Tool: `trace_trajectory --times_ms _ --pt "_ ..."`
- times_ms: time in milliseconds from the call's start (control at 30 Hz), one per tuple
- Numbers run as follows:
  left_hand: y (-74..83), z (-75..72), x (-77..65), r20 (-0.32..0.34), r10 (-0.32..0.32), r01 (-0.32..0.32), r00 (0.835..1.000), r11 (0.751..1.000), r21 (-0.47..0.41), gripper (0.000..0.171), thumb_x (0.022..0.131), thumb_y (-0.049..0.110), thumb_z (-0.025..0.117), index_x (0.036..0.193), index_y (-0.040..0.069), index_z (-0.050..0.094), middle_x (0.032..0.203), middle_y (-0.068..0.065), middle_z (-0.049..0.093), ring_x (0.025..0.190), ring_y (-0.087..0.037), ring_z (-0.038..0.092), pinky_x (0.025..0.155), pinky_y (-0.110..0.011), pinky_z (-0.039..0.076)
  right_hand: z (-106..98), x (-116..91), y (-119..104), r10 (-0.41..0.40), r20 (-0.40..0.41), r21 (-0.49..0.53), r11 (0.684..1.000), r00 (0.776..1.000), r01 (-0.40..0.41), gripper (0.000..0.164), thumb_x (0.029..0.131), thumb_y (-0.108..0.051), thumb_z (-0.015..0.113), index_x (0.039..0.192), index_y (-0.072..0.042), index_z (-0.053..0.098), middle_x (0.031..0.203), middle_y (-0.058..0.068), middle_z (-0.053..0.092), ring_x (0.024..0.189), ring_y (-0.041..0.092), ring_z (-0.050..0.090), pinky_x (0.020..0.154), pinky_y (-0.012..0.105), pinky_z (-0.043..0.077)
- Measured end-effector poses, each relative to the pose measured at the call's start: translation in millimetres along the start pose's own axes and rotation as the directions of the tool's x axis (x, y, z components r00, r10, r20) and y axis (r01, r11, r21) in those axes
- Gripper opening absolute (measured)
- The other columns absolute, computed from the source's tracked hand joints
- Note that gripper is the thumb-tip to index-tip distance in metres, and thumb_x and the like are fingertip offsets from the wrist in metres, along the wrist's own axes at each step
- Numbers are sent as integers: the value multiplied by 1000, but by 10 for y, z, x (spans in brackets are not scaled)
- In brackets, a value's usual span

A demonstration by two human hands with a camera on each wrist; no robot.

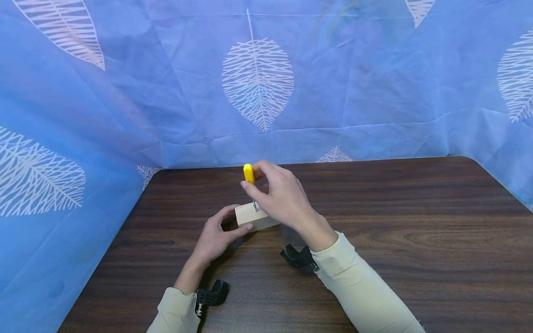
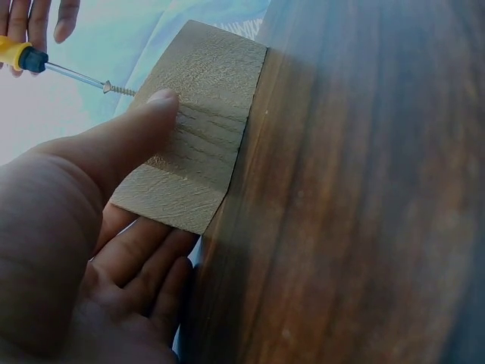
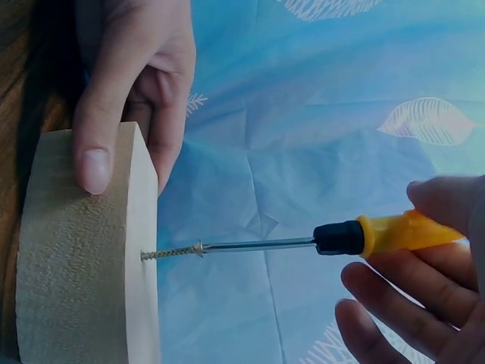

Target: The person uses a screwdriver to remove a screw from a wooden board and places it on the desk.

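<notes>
A pale wooden block [image 1: 245, 213] lies on the table, held at its left end by my left hand [image 1: 214, 237]. The left thumb [image 2: 151, 121] presses the near face, while the fingers lie around the far side. From the block's top face a threaded screw [image 3: 173, 252] stands upright, its tip in the wood and much of its thread showing. A screwdriver [image 3: 402, 231] with a yellow handle and black collar meets the screw's head, shaft in line with it. My right hand [image 1: 285, 196] pinches the handle between thumb and fingers, with other fingers spread loosely in the right wrist view.
The dark wood-grain table [image 1: 416, 231] extends to both sides of the block. Behind it and at the left hangs a blue cloth [image 1: 374, 83] with white leaf prints. Black curved mounts [image 1: 214, 293] sit at both wrists, below the light sleeves [image 1: 354, 282].
</notes>
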State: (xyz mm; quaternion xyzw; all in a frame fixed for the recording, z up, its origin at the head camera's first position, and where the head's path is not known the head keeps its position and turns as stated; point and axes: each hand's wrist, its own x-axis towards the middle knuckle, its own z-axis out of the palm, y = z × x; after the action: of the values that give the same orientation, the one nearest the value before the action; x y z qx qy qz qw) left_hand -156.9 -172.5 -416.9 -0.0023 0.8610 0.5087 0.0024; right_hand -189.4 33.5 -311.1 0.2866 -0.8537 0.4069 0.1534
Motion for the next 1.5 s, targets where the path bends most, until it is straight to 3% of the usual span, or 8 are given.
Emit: trace_trajectory --times_ms 333,667,900,1200,1500 --pt "13 -5 -1 5 2 -2 1000 1000 0 57 93 36 87 144 29 65 142 -3 70 135 -28 59 120 -66 37 -8 -6 6 -50 -3 25 998 999 50 18 102 -25 77 114 -12 71 105 1 78 93 14 73 81 32 61" --pt "27 -12 -4 15 -6 6 1000 1000 -9 59 93 36 87 146 27 64 145 -4 69 140 -30 56 122 -67 35 -25 -3 -11 -31 59 62 998 998 27 19 105 -18 72 122 -9 70 108 3 77 90 17 72 82 36 61" --pt "20 -7 -6 10 -6 6 1000 1000 -8 57 93 35 87 145 27 65 143 -3 70 138 -29 58 122 -66 35 -21 4 -4 23 79 116 993 997 -32 32 106 -19 67 136 -9 59 116 5 75 96 18 75 90 37 63" --pt "31 1 5 8 -9 9 1000 1000 -3 59 93 36 87 146 26 64 143 -4 70 139 -29 57 122 -66 35 -23 0 25 64 45 65 996 997 -67 21 105 -22 63 124 -14 61 111 1 78 99 19 76 89 43 61" --pt "16 -2 3 3 -8 8 1000 1000 0 59 92 38 87 145 27 65 143 -3 70 138 -29 58 120 -65 37 -55 7 31 18 73 156 987 997 -29 18 103 -15 64 120 -10 65 109 3 77 98 19 76 89 42 62"
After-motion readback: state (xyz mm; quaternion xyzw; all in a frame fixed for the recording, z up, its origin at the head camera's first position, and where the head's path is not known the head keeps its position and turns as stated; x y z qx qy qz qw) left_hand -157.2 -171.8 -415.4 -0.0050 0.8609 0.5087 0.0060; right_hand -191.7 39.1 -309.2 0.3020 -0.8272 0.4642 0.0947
